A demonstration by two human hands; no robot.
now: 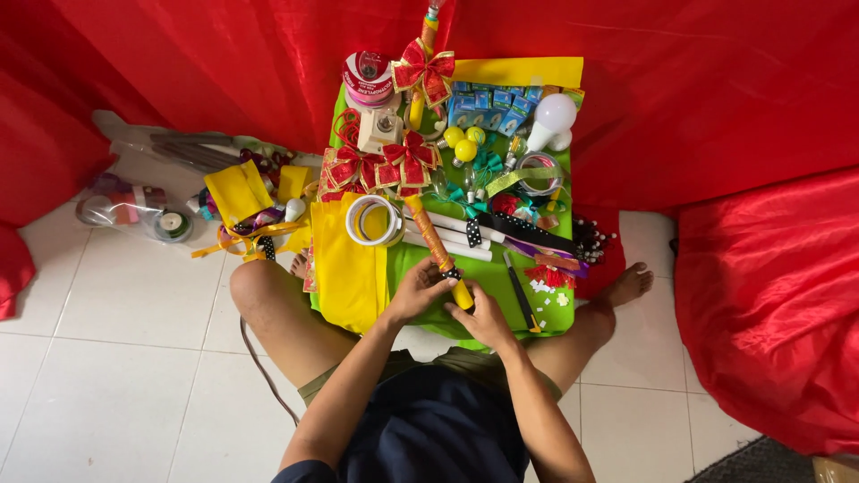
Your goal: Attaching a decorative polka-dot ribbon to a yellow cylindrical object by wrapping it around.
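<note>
A long stick [427,234] wrapped in patterned orange covering lies across the green low table [488,277], its yellow end towards me. My left hand [417,291] grips it near a black dotted ribbon band [452,274]. My right hand [481,316] closes on the yellow end just below. Red and gold bows [422,70] sit further up the stick. A white tape roll [374,219] rests on yellow paper [347,259] left of my hands.
White tubes [447,234], a utility knife [519,291], light bulbs [553,116], blue boxes [488,103] and ribbon spools [368,78] crowd the table. Bags of ribbons [143,210] lie on the white tile floor at left. Red cloth [769,295] hangs around.
</note>
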